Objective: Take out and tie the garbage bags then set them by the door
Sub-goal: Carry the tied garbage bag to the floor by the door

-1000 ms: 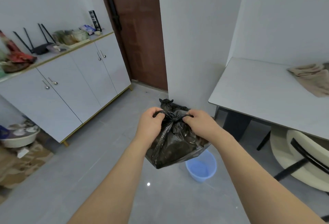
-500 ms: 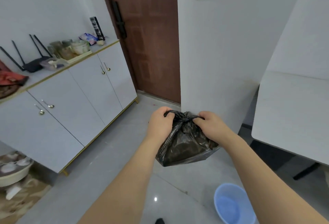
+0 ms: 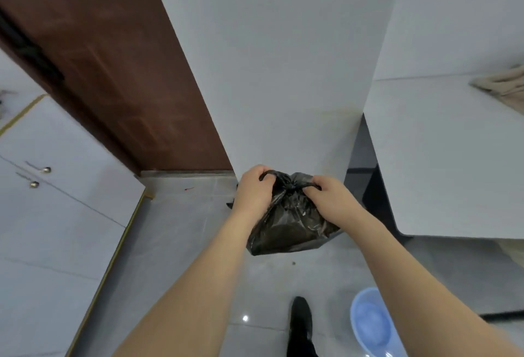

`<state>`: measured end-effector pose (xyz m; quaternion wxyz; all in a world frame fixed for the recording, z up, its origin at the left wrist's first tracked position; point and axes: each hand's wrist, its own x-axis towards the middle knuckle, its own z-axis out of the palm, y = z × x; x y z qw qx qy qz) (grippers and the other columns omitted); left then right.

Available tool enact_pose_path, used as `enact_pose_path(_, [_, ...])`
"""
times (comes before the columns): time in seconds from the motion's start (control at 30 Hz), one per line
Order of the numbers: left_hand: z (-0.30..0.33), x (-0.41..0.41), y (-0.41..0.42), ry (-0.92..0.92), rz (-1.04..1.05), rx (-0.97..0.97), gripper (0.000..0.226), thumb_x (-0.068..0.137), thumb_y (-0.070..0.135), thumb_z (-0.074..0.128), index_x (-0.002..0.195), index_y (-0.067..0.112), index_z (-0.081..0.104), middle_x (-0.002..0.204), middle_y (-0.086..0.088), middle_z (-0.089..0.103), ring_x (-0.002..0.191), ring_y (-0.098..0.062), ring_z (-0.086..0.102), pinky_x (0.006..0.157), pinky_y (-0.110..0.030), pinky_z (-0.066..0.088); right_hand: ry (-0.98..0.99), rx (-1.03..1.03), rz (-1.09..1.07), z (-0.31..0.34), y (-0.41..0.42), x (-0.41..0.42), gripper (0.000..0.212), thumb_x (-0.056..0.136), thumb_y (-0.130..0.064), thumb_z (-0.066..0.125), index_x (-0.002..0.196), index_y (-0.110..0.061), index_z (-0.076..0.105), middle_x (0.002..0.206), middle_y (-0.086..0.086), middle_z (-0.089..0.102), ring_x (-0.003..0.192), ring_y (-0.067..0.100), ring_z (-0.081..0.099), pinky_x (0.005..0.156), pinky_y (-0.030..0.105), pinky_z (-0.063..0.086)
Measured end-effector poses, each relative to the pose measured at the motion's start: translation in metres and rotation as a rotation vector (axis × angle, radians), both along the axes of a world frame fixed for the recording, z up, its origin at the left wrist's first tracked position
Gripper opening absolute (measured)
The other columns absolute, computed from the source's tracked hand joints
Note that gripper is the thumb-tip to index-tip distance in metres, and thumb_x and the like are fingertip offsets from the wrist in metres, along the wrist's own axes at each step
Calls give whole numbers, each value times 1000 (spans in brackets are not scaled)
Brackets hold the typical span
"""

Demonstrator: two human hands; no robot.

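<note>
1. A black garbage bag (image 3: 289, 220) is being held up above the grey floor (image 3: 175, 232), in front of the white wall corner (image 3: 272, 87) and just right of the brown door (image 3: 119, 73).
2. The bag's gathered neck is being pointed upward and its full belly downward, so the long axis is being kept roughly vertical, with the bottom tilted a little toward the camera.
3. The left hand (image 3: 253, 190) is being kept closed on the left strand of the neck, fingers curled through a loop of plastic.
4. The right hand (image 3: 330, 200) is being kept closed on the right strand, pinching it just beside the knot at the centre.
5. No brand, label or writing is being shown on the bag; its surface is plain, glossy and creased.
6. A white cabinet (image 3: 56, 200) with two small metal knobs is being seen at the left, and a white table (image 3: 453, 158) carrying a beige cloth (image 3: 504, 87) at the right.
7. A blue basin (image 3: 371, 322) and a black shoe (image 3: 302, 319) are being seen on the floor near the bottom edge.
</note>
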<state>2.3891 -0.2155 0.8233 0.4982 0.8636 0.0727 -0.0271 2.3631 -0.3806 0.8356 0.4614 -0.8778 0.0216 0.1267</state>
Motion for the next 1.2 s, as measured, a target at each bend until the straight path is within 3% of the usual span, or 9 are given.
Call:
enact_pose_path(0.1, [-25, 60, -7, 56, -70, 14, 16, 95, 16, 50, 89, 23, 63, 87, 14, 62, 85, -7, 57, 74, -24, 41, 69, 5, -43, -29, -10, 55, 18, 96, -23, 49, 93, -15, 64, 87, 1, 67, 83, 18, 62, 73, 32, 47])
enact_pose_path(0.33, [-121, 183, -21, 163, -227, 51, 17, 97, 21, 48, 90, 25, 63, 85, 12, 63, 82, -5, 59, 69, -21, 42, 154, 11, -240, -136, -13, 159, 16, 96, -22, 47, 93, -18, 62, 84, -7, 61, 76, 8, 56, 67, 30, 44])
enact_pose_path(0.43, [-225, 243, -27, 187, -285, 30, 17, 97, 24, 47, 97, 25, 64, 91, 12, 66, 87, -4, 60, 76, -20, 46, 172, -13, -315, -236, -13, 210, 18, 97, -24, 44, 94, -19, 61, 83, -9, 59, 75, 4, 53, 65, 29, 42])
enact_pose_path(0.63, [-518, 298, -45, 211, -291, -93, 15, 97, 17, 51, 96, 20, 66, 90, 9, 67, 85, 0, 60, 75, -12, 44, 216, -162, -394, -510, -18, 262, 18, 98, -26, 43, 102, -21, 60, 94, -5, 57, 79, 10, 49, 61, 26, 34])
enact_pose_path(0.8, [-711, 325, -77, 254, -357, -120, 15, 98, 23, 50, 101, 18, 64, 89, 7, 65, 83, -7, 60, 72, -19, 43, 267, -146, -515, -699, -44, 280, 18, 96, -28, 44, 97, -21, 61, 90, -1, 62, 81, 17, 57, 75, 36, 47])
enact_pose_path(0.93, [-804, 356, -98, 220, -386, -153, 15, 98, 23, 49, 100, 21, 64, 91, 3, 68, 86, -14, 63, 79, -28, 49, 187, -185, -560, -795, -63, 308, 19, 96, -27, 43, 99, -19, 61, 93, 1, 62, 81, 17, 55, 69, 33, 42])
enact_pose_path(1.03, [-847, 389, -102, 120, -397, -118, 16, 96, 25, 48, 98, 23, 63, 89, 0, 70, 88, -21, 65, 94, -44, 49, 85, -224, -553, -841, -64, 342, 23, 96, -24, 43, 104, -14, 62, 102, 5, 62, 93, 22, 57, 77, 33, 42])
enact_pose_path(1.13, [-884, 418, -97, 81, -382, 123, 22, 96, 24, 47, 110, 22, 63, 109, -6, 68, 115, -27, 55, 117, -46, 21, 50, -292, -497, -878, -61, 365, 24, 93, -20, 46, 105, -9, 64, 110, 10, 63, 103, 26, 57, 91, 36, 44])
enact_pose_path(1.2, [-893, 421, -91, 195, -394, 244, 23, 96, 25, 47, 112, 22, 62, 119, -10, 64, 128, -31, 44, 113, -40, 28, 41, -392, -462, -889, -59, 367, 27, 90, -19, 49, 110, -10, 64, 118, 8, 62, 113, 26, 54, 100, 38, 40])
